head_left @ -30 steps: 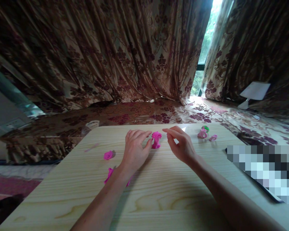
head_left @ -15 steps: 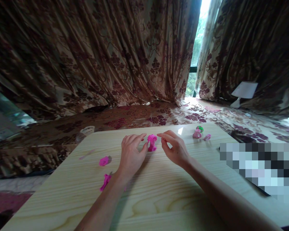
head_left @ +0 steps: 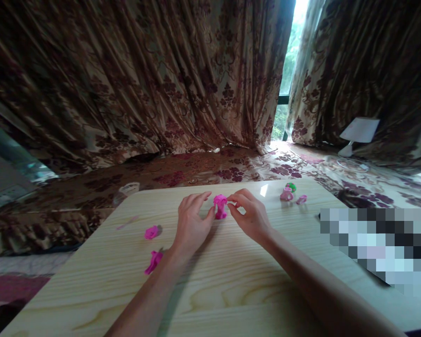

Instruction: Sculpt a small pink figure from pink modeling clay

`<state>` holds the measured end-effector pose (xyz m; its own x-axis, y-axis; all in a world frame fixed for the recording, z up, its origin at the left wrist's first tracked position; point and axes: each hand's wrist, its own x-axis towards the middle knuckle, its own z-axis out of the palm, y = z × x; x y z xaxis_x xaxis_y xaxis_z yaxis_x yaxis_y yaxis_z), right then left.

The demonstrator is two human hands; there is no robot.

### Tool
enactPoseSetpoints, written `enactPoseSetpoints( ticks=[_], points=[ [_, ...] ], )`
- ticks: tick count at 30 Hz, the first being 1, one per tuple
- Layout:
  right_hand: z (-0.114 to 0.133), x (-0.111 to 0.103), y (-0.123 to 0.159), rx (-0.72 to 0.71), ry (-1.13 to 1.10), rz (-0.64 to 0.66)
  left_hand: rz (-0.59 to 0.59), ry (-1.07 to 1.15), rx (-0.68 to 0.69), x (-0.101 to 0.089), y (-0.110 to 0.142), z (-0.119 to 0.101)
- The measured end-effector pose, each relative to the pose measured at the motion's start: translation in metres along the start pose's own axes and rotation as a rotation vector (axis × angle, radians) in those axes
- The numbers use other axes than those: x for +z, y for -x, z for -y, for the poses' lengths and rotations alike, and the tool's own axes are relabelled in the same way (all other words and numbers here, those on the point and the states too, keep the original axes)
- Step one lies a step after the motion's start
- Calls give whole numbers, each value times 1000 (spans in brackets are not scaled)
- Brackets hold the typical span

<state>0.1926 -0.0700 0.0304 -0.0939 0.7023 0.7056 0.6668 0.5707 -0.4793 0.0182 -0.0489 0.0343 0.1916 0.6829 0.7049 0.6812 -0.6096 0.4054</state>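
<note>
A bright pink, lumpy piece that looks like modelling clay (head_left: pixel 221 211) stands upright on the wooden table (head_left: pixel 228 281), with a frilled top and a narrower middle. On its left side is my left hand (head_left: pixel 192 222), its fingers apart and the thumb tip close against the piece. From the right, my right hand (head_left: pixel 249 214) brings thumb and index finger together at the piece's upper edge, in what looks like a light pinch. A round pink piece (head_left: pixel 151 232) and a folded pink piece (head_left: pixel 154 262) lie left of my left forearm.
At the back right sit a pale pink cup-like item (head_left: pixel 286 194), a green ball-like item (head_left: pixel 291 187) and a small pink ring-shaped piece (head_left: pixel 301 200). A thin translucent strip (head_left: pixel 127 223) lies at left. A blurred-out flat object (head_left: pixel 375 252) occupies the right edge. Beyond stands a lamp (head_left: pixel 359 131).
My right hand has moved left, its thumb and index finger now meeting the pink piece's upper edge. The left hand stays beside it. The view has shifted a little.
</note>
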Motion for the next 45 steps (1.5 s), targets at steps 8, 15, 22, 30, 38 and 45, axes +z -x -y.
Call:
enactPoseSetpoints(
  ticks=[8,15,22,30,38,45],
  points=[
    [2,-1,-4,-72,123,44,71,284,-171,13,6,-2],
    [4,2,-8,-71,165,49,114,574,-286,25,1,-6],
    [5,1,-11,-115,198,35,106,630,-322,22,-1,-9],
    [6,2,-9,-89,116,29,88,571,-250,23,0,-8],
    [-4,0,-3,12,8,-19,88,549,-263,26,1,-3],
    [-16,-1,1,57,48,-18,118,424,-194,11,-2,0]
  ],
)
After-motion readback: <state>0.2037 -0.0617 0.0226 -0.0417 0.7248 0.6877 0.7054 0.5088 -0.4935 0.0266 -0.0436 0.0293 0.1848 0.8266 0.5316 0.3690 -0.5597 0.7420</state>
